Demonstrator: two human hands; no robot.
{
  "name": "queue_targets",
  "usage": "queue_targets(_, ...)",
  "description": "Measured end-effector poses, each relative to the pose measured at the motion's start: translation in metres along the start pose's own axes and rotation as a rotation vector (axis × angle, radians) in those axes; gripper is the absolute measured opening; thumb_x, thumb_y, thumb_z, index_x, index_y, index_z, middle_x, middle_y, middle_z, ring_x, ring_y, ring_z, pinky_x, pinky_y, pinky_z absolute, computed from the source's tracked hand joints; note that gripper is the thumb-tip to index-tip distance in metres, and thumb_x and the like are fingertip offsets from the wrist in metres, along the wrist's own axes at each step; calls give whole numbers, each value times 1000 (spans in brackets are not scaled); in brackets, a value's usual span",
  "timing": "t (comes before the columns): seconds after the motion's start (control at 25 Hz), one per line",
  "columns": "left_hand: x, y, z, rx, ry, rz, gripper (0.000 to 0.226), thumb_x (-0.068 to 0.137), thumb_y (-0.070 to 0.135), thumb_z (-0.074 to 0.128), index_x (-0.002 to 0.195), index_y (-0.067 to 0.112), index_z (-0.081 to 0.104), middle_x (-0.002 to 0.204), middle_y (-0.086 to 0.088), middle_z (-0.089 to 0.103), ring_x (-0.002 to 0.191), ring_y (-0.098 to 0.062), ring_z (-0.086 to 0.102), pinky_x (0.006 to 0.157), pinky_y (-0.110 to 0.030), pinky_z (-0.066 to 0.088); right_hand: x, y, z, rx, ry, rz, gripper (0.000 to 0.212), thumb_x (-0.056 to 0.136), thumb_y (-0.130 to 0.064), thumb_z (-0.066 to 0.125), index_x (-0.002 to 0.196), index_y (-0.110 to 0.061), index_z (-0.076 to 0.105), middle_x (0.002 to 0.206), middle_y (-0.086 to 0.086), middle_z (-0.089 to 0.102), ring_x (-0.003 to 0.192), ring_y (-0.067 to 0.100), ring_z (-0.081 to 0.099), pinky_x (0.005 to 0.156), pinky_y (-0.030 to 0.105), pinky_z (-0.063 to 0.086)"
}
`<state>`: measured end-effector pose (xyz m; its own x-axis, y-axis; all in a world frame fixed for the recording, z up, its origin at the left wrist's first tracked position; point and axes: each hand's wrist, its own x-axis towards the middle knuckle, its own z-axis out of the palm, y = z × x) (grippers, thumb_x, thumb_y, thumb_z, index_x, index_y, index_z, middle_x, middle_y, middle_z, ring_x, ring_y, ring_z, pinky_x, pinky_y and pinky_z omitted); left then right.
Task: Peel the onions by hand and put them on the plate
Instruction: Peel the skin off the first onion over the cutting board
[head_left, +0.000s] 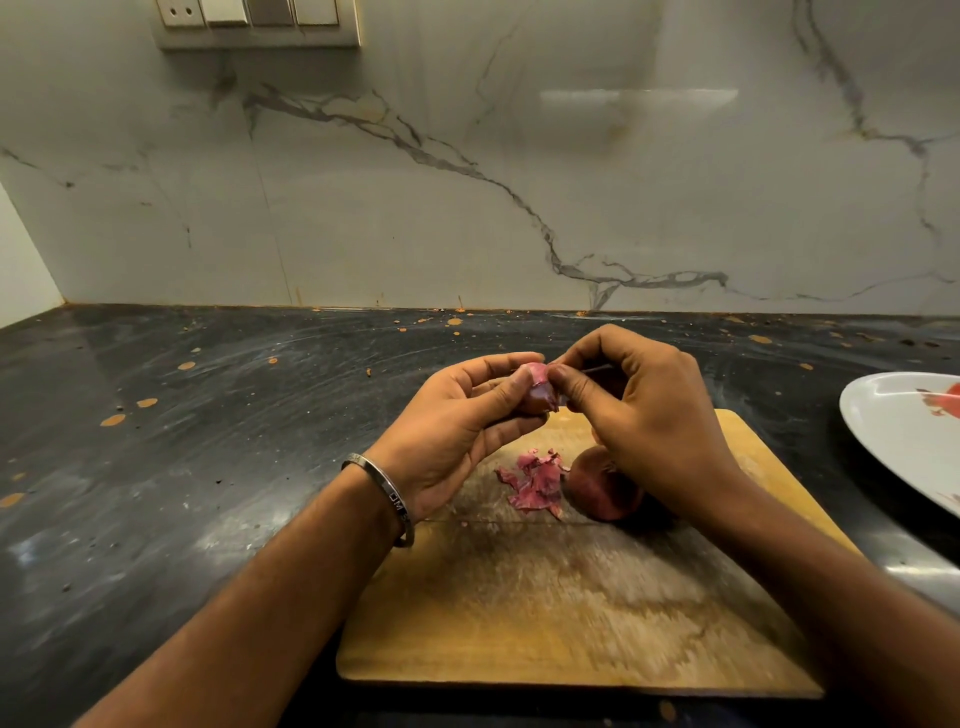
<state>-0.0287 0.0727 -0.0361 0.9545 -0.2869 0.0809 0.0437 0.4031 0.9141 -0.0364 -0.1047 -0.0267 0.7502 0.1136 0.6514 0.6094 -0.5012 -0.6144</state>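
Wall (519, 182): fills the top half of the frame. It is smooth, shiny, pale stone with thin grey lines running across it like cracks.
Counter (182, 441): dark, shiny stone across the middle and lower left. It has orange spots and pale smears on it.
Board (545, 613): a flat wooden rectangle with round corners, in the lower middle. The wood is yellow-brown with dark, worn patches.
Plate (893, 441): white and smooth, at the right edge of the frame, only partly seen. It has a small red picture on it. It sits on the counter, just beside the board.
Switches (257, 21): a pale plastic panel at the top left, on the wall.
Left hand (457, 436): in the middle of the frame, above the board. Its fingers curl around a small onion.
Right hand (639, 415): right next to the left hand. Its thumb and fingers pinch the skin at the top of the held onion.
Held onion (537, 387): small, round and purple-pink, between both hands, mostly hidden.
Second onion (602, 488): round, reddish-brown, lying on the board under the right hand.
Peels (535, 483): thin, crinkly pink scraps on the board, touching the second onion.
Bangle (387, 493): a thin metal ring on the left wrist.
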Motion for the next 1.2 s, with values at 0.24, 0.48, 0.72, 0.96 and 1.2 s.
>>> queue_targets(0.24, -1, 1, 1, -38, -27, -29, 43, 82, 9, 62, 123, 0, 61, 122, -21, 66, 114, -30, 65, 87, -35, 59, 0, 2, 1, -92, 45, -33, 5, 93, -17, 70, 90, -13, 69, 73, -9, 66, 68, 5, 62, 58, 15, 49)
queue_targets(0.48, -4, 1, 4, -28, -79, -51, 42, 83, 11, 62, 122, -2, 62, 117, -21, 67, 107, -25, 67, 89, -34, 58, -1, 1, 2, -86, 67, -36, 7, 92, -19, 72, 88, -14, 68, 71, -10, 66, 66, 6, 63, 56, 14, 47)
queue_targets(0.72, -3, 2, 1, -45, -65, -60, 41, 79, 6, 63, 120, 0, 63, 122, -24, 66, 109, -30, 66, 87, -39, 59, 1, 3, -1, 11, 100, 58, 6, 94, -19, 69, 90, -15, 67, 75, -3, 69, 65, 10, 67, 54, 25, 55)
queue_targets(0.96, -1, 1, 0, -52, -70, -80, 38, 86, 7, 58, 124, 2, 62, 122, -22, 67, 117, -35, 63, 89, -37, 58, 3, 5, -2, 30, 159, 95, 4, 94, -17, 69, 90, -15, 67, 78, -4, 70, 74, 10, 71, 68, 36, 61)
queue_targets(1.2, 0, 2, 1, -39, -5, -56, 34, 91, 7, 57, 124, 3, 62, 129, -24, 61, 107, -28, 66, 86, -34, 60, 3, 5, -3, -7, 181, 87, 4, 93, -16, 70, 90, -15, 68, 77, -7, 70, 72, 8, 69, 67, 32, 59)
